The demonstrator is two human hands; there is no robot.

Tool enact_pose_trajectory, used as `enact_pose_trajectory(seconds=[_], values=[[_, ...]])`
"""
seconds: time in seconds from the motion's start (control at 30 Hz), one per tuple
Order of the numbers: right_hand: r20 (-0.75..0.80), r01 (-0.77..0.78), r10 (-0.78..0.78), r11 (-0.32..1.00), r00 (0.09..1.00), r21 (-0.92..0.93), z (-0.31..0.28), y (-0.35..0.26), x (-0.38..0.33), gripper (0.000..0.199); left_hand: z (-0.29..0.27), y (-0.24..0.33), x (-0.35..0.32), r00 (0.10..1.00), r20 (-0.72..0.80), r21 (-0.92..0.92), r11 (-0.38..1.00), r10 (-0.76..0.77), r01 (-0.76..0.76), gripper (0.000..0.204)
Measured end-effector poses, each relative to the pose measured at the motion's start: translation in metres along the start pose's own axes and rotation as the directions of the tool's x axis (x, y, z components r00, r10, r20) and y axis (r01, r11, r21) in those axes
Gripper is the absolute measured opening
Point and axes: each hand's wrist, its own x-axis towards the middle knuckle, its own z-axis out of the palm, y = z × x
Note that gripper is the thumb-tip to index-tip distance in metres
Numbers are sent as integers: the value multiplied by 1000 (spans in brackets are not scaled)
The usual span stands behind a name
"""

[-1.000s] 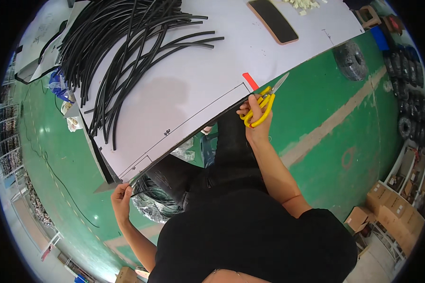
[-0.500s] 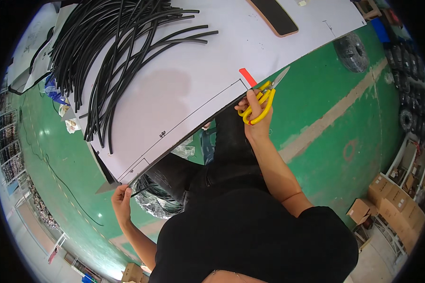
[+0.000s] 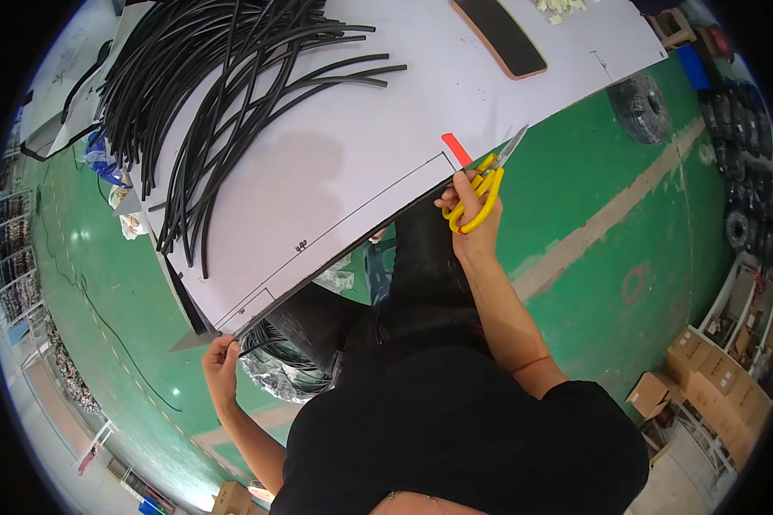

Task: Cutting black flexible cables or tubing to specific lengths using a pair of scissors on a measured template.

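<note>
A thin black tube (image 3: 416, 203) lies stretched along the near edge of the white table (image 3: 386, 129), between my two hands. At the table's left corner, my left hand (image 3: 222, 367) pinches the tube with thumb and finger; from there a black strand leads toward the coil below. My right hand (image 3: 477, 219) holds yellow-handled scissors (image 3: 489, 184), blades pointing up and to the right, past the table edge. Its thumb and finger also press at the tube's right end, beside a red strip (image 3: 457, 150). The pinched tube ends are mostly hidden by my fingers.
A heap of cut black tubes (image 3: 232, 103) covers the table's far left. A phone (image 3: 502, 39) and small pale bits (image 3: 562, 7) lie at the back. Under the edge sits a plastic-wrapped black coil (image 3: 288, 365). Another wrapped coil (image 3: 641, 107) and cardboard boxes (image 3: 717, 369) stand right.
The whole view has shifted slightly, bringing more pale bits into sight at the back. Both hands keep their places along the table edge, with the scissors still in the right.
</note>
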Motion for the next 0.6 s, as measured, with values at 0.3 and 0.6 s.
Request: enact_pose_trajectory(seconds=[0.3, 0.6], values=[[-25, 3, -3, 1000, 1000, -28, 5, 12, -8, 17, -9, -14, -5, 1000, 23, 13, 1000, 12, -12, 10], [-23, 83, -82, 997, 996, 5, -11, 10, -14, 13, -2, -17, -1, 998, 43, -128, 991, 44, -38, 12]])
